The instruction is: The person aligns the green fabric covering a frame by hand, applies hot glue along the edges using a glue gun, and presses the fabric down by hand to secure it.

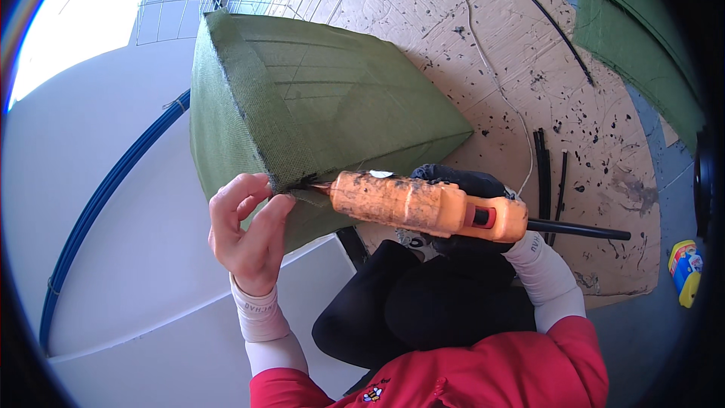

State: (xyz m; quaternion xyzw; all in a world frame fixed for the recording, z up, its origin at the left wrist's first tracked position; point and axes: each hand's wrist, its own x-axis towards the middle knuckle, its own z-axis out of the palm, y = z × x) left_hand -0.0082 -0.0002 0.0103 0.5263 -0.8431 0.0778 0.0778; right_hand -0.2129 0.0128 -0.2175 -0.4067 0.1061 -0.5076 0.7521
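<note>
An orange hot glue gun [400, 202], smeared with black, lies level in front of me with its nozzle pointing left. My right hand [470, 180], in a dark glove, is wrapped round it, mostly hidden beneath the gun. Out of its back end sticks a black glue stick [581, 230]. The nozzle tip meets the near corner of a box-like frame covered in green mesh fabric [340, 98], where a dark smear shows. My bare left hand [253, 230] pinches the fabric edge at that corner between thumb and fingers, just left of the nozzle.
Cardboard [604, 264] spotted with black bits covers the floor. A pale cord [491, 68] crosses it, near loose black glue sticks [544, 174]. Blue rods [106, 185] curve along the left; a wire grid [177, 4] stands behind. Green sheeting [627, 45] and a yellow container [686, 278] lie right.
</note>
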